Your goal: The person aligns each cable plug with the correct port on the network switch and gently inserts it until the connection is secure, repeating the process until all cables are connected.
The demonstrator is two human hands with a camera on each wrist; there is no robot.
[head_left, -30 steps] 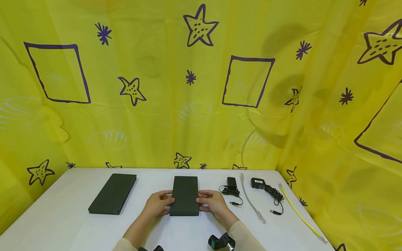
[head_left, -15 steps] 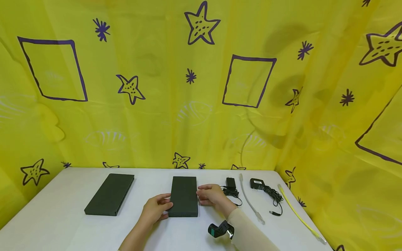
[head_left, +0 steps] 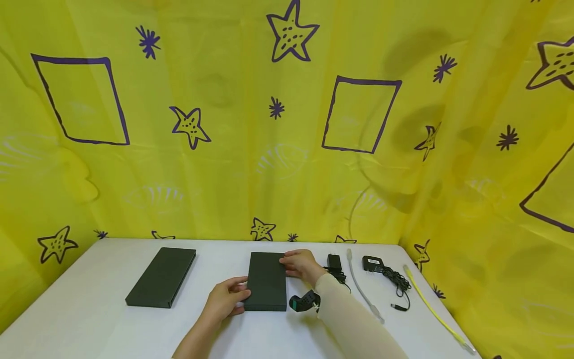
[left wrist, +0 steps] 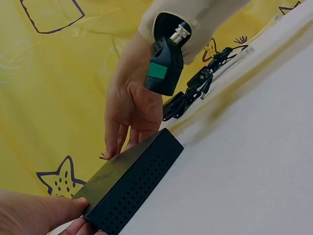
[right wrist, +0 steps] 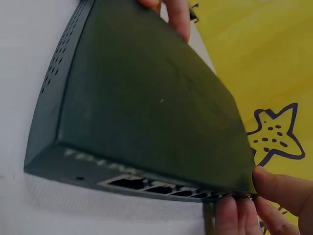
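A black network switch (head_left: pixel 266 279) lies in the middle of the white table, its long side pointing away from me. On its left edge, my left hand (head_left: pixel 223 299) grips near the front corner, thumb on top and fingers at the side. The right hand (head_left: pixel 305 264) pinches the far right corner between thumb and fingers. In the right wrist view a row of ports (right wrist: pixel 168 190) shows along one long side of the switch (right wrist: pixel 146 98), and fingertips (right wrist: pixel 230 215) cover the end of that row. Vent holes dot its short front side in the left wrist view.
A second flat black box (head_left: pixel 161 276) lies at the left. To the right are a power adapter (head_left: pixel 334 262) with coiled cord, a grey network cable (head_left: pixel 360 286), another adapter (head_left: pixel 373 263) and a yellow network cable (head_left: pixel 435 314). A patterned yellow curtain (head_left: pixel 224 174) hangs behind the table.
My right hand has moved from the middle of the switch's right edge to its far right corner. The left hand has shifted slightly nearer the front corner.
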